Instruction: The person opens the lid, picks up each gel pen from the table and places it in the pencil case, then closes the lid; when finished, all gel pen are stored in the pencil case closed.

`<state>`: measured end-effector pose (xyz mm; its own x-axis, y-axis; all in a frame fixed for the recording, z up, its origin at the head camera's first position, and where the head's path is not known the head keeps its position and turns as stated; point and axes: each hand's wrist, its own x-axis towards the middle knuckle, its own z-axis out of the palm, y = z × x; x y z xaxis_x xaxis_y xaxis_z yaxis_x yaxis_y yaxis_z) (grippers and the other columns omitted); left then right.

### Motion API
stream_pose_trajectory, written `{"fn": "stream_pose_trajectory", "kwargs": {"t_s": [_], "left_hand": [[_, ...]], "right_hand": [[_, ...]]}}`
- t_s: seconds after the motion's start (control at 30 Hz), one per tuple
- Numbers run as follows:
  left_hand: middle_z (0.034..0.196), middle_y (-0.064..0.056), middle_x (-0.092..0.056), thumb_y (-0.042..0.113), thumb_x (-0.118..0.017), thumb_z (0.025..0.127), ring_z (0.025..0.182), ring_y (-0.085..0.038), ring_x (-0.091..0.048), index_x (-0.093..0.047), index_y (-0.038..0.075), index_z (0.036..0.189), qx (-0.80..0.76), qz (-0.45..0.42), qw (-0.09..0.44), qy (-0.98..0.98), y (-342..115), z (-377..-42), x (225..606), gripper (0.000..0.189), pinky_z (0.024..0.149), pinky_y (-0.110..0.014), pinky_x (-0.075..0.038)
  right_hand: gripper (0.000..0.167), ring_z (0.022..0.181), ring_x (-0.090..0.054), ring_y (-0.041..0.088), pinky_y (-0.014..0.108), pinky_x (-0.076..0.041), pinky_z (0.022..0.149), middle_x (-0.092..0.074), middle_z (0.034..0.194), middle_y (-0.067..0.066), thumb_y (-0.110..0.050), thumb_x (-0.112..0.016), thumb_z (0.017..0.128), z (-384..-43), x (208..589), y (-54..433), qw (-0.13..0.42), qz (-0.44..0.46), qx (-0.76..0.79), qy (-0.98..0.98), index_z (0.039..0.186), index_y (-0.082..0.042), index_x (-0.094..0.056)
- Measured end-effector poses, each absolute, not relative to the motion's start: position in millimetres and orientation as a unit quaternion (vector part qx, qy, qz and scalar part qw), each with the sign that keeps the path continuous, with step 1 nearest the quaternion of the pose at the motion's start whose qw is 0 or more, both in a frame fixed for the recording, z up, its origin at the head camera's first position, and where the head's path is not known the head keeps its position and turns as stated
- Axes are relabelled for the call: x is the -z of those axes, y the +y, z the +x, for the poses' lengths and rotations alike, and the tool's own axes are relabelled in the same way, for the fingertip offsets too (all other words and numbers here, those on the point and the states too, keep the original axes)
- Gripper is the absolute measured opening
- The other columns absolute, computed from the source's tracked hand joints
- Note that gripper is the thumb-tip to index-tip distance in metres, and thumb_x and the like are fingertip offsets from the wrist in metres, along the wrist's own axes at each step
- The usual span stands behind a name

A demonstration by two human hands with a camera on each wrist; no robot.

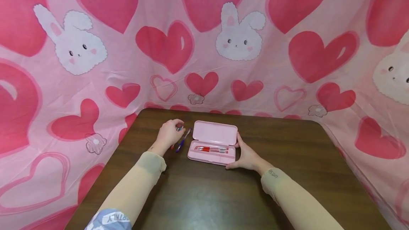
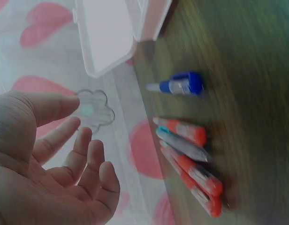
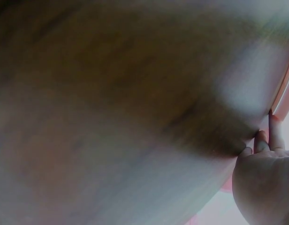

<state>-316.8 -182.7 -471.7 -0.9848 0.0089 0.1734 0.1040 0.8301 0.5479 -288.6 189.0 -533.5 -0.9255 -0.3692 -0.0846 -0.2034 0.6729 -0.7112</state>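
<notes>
Blocking most of the loose pens in the head view, the left hand sits left of the pink case, back of hand up. Left wrist view shows them better: one blue pen, three orange-red pens, partly overlapping, and a grey pen with a teal end; print unreadable. Case is cut off at the top there. Right wrist view is mostly blur; only a sliver of case edge and part of the hand at the right border, some fingers hidden.

Left hand: fingers loosely bent, thumb a small gap from the index tip, holding nothing. Right hand: partly spread round the case's right end, thumb at the front corner, fingers behind by the raised lid, gripping it; exact finger contact hard to see. Both forearms reach forward, sleeves cut off at the bottom edge.

Case lies open mid-table, towards the far edge, red pens inside; overlap makes the count unclear.
</notes>
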Motion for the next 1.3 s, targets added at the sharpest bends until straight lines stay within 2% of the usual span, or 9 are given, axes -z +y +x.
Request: {"fn": "stream_pose_trajectory", "kwargs": {"t_s": [0.27, 0.53, 0.7, 0.97, 1.07, 1.3], "left_hand": [[0.127, -0.017, -0.075, 0.025, -0.072, 0.101, 0.123, -0.04, -0.071, -0.076, 0.01, 0.131, 0.279, 0.014, 0.07, -0.958, -201.7, -316.6, 477.5, 0.033, 0.109, -0.06, -0.055], [0.13, -0.021, -0.077, 0.027, -0.07, 0.103, 0.121, -0.042, -0.071, -0.074, 0.005, 0.134, 0.254, 0.041, 0.039, -0.966, -218.2, -314.9, 488.7, 0.038, 0.107, -0.061, -0.055], [0.134, -0.025, -0.074, 0.029, -0.069, 0.103, 0.126, -0.044, -0.068, -0.071, 0.003, 0.138, 0.23, 0.045, 0.007, -0.972, -223.7, -315.3, 493.6, 0.044, 0.111, -0.061, -0.053], [0.129, -0.023, -0.076, 0.03, -0.071, 0.1, 0.12, -0.044, -0.07, -0.073, 0.005, 0.133, 0.19, 0.049, 0.0, -0.981, -233.1, -325.0, 513.6, 0.042, 0.104, -0.061, -0.056], [0.13, -0.025, -0.075, 0.027, -0.069, 0.102, 0.12, -0.043, -0.07, -0.072, 0.003, 0.134, 0.196, 0.053, -0.02, -0.979, -229.1, -316.7, 502.6, 0.041, 0.107, -0.06, -0.055], [0.127, -0.023, -0.076, 0.026, -0.069, 0.1, 0.114, -0.04, -0.071, -0.073, 0.002, 0.132, 0.192, 0.053, -0.024, -0.98, -234.4, -320.0, 506.5, 0.04, 0.104, -0.057, -0.056]], "right_hand": [[0.164, 0.143, -0.051, 0.032, 0.062, -0.034, 0.131, -0.059, 0.146, 0.011, -0.047, -0.107, 0.067, -287.2, 534.1, 188.8, 0.108, -0.158, 0.373, 0.908, 0.176, -0.008, 0.009], [0.164, 0.142, -0.051, 0.031, 0.061, -0.034, 0.132, -0.059, 0.145, 0.011, -0.046, -0.107, 0.066, -287.9, 535.1, 187.6, 0.107, -0.157, 0.376, 0.907, 0.176, -0.008, 0.008], [0.164, 0.142, -0.051, 0.031, 0.062, -0.035, 0.131, -0.058, 0.145, 0.011, -0.048, -0.106, 0.067, -286.4, 534.7, 187.9, 0.109, -0.159, 0.371, 0.909, 0.176, -0.008, 0.009], [0.165, 0.14, -0.052, 0.031, 0.061, -0.035, 0.131, -0.058, 0.143, 0.011, -0.048, -0.107, 0.066, -284.7, 534.4, 188.8, 0.108, -0.16, 0.372, 0.908, 0.176, -0.007, 0.009], [0.164, 0.141, -0.052, 0.031, 0.059, -0.035, 0.131, -0.059, 0.143, 0.012, -0.046, -0.107, 0.066, -285.5, 534.2, 188.4, 0.104, -0.163, 0.374, 0.907, 0.176, -0.005, 0.008], [0.164, 0.142, -0.051, 0.032, 0.061, -0.034, 0.131, -0.058, 0.143, 0.012, -0.045, -0.107, 0.067, -286.4, 533.3, 187.9, 0.105, -0.163, 0.374, 0.907, 0.176, -0.005, 0.009]]}}
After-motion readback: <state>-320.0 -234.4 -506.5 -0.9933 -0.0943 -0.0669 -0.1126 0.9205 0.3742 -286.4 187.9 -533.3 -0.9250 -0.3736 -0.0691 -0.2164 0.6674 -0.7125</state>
